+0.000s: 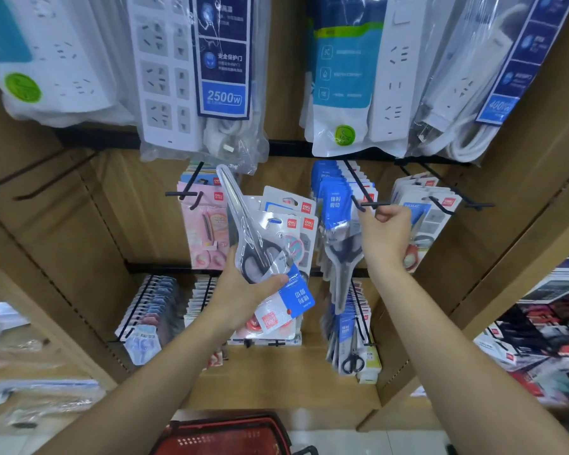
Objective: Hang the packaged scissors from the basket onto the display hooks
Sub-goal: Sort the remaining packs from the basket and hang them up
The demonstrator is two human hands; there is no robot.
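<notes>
The left hand (243, 293) gripped a clear plastic pack of black-handled scissors with a blue and white card (260, 254), thumb across the front and fingers curled behind. The pack was held inverted, blades pointing up and to the left, card end lowest, in front of the middle row of hanging stock and clear of any hook.

The right hand (386, 238) was raised at the front end of a black wire display hook (358, 188), fingers curled with the tips at the hook's cross-piece. Whether it gripped the hook could not be told. A row of matching blue-carded scissors packs (334, 211) hung on that hook, just left of the hand.

A red plastic shopping basket (224, 431) stood at the bottom edge of the view, between the forearms; its contents were not visible. Bagged white power strips (165, 77) hung on the top row. Pink-carded packs (204, 224) hung left of the held pack.
</notes>
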